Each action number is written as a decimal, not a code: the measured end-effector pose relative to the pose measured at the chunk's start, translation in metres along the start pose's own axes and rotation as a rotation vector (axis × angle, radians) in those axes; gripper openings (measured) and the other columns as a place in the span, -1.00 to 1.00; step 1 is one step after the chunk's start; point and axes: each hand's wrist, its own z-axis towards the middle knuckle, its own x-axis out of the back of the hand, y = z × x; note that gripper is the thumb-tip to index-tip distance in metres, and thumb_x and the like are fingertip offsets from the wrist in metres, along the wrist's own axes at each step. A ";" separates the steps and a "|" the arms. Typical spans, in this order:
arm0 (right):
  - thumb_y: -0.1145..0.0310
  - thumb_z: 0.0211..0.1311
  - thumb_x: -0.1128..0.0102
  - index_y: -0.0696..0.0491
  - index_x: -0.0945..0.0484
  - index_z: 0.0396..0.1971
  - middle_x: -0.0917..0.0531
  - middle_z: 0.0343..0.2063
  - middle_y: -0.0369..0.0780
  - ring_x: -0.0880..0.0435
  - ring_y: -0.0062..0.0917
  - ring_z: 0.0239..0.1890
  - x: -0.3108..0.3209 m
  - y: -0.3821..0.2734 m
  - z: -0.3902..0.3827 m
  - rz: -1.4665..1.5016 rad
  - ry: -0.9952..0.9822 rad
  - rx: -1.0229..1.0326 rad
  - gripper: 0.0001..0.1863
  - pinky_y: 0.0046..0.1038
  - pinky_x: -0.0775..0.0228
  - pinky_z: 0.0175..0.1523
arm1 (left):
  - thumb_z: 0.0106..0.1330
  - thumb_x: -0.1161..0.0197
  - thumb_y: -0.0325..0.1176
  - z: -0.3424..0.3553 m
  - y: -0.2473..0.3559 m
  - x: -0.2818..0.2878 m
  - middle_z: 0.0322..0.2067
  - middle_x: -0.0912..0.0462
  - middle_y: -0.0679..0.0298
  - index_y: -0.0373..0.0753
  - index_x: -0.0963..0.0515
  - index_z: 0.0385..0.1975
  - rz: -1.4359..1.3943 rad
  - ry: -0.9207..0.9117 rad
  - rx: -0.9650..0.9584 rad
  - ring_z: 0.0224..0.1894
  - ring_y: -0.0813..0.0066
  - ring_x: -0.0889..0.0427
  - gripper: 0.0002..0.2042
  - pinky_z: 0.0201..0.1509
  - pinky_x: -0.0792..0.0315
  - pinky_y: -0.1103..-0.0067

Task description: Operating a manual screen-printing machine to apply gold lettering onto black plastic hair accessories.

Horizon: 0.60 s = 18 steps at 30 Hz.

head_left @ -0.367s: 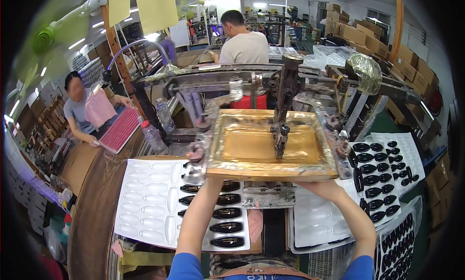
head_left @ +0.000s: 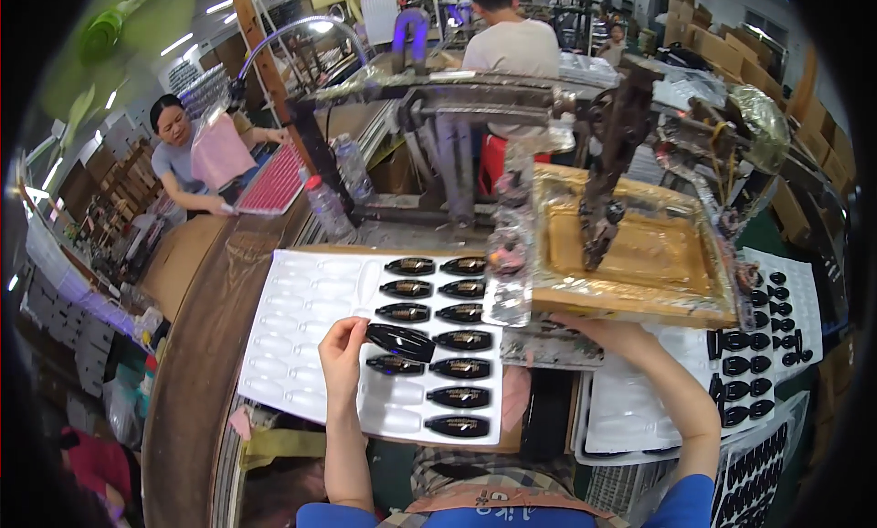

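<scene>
My left hand (head_left: 343, 347) pinches the left end of a glossy black oval piece (head_left: 400, 342) with tapered ends, held tilted just above a white moulded tray (head_left: 301, 368). In the tray's right columns lie several similar black pieces (head_left: 461, 368) with small gold print. My right hand (head_left: 598, 333) reaches to the lower edge of a wooden screen-printing frame (head_left: 630, 311), its fingers hidden beneath it. The frame, with an amber mesh, is mounted on a dark metal press arm (head_left: 614, 153). Below the frame is a stained metal base (head_left: 548, 345).
More black pieces sit in a white tray (head_left: 763, 364) at the right. A red-capped bottle (head_left: 329, 208) stands behind the left tray. Across a brown curved bench edge (head_left: 206, 345), a person holds a pink ribbed panel (head_left: 274, 181). Another person (head_left: 512, 48) stands beyond the press.
My left hand has left the frame's lower edge and moved left over the tray, where it holds a black piece. My right hand stays by the frame. The view has turned left.
</scene>
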 end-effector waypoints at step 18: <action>0.25 0.06 -0.11 0.25 -0.33 -0.08 -0.41 -0.08 0.05 -0.32 -0.17 0.03 0.025 0.032 -0.082 -0.406 0.585 0.002 -0.52 -0.35 -0.03 0.14 | 0.19 -0.12 -0.38 -0.065 -0.050 0.067 -0.68 -0.44 0.38 -0.41 -0.46 -0.49 0.351 0.074 0.265 -0.61 0.71 -0.39 -0.82 -0.54 -0.26 0.75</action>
